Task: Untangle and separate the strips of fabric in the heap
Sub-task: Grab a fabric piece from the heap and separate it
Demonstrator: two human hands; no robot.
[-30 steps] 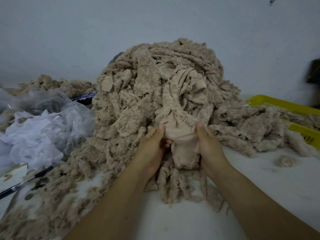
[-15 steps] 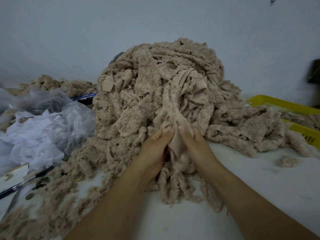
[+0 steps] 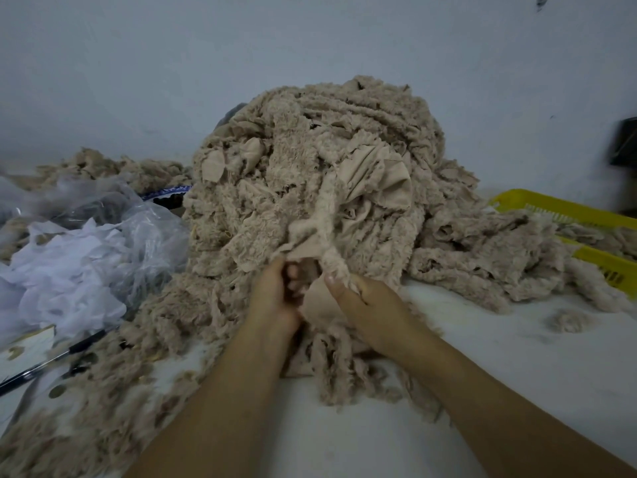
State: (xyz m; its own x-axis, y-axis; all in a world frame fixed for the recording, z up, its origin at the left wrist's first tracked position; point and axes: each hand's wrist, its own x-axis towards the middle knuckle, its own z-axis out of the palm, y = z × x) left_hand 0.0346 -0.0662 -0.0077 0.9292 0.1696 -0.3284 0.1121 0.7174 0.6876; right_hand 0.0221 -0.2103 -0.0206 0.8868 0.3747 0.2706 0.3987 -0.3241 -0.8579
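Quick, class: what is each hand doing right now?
Left hand: closed, gripping a smooth beige fabric flap.
Right hand: closed, pinching a fuzzy beige fabric strip.

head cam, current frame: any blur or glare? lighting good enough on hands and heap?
Head view: dim, flat, bluish light, with no glare and only soft shadows. Head view: the left hand, right hand and the strips they pinch read fairly sharp, as does the heap. Head view: the dark object at the right edge is smeared.
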